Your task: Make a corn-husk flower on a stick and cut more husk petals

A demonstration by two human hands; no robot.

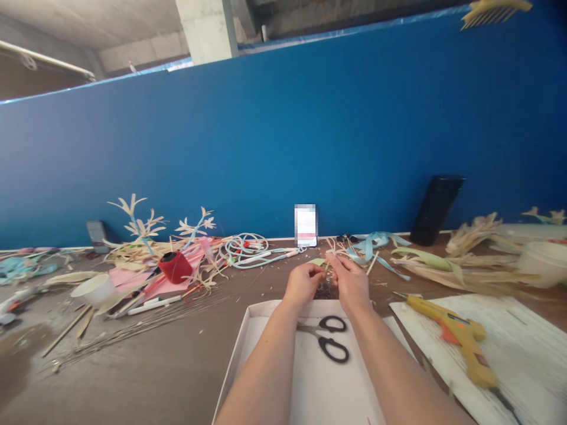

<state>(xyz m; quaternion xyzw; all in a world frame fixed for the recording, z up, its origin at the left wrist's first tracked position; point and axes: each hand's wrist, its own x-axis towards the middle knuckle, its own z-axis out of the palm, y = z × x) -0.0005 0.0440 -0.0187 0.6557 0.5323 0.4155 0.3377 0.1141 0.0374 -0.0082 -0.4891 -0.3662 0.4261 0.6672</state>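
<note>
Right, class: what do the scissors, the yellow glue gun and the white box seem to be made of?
Scissors: smooth black loops suggest plastic handles; the grey shanks, likely metal.
Glue gun: a moulded, matte-looking body suggests hard plastic.
White box: thin, straight matte walls suggest cardboard.

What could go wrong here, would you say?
The hands appear to pinch a small pale-green strip, which might slip. Scissors lie in the white tray between the forearms; an arm might knock them. The yellow glue gun beside the right forearm could burn skin if hot, which I cannot tell.
</note>
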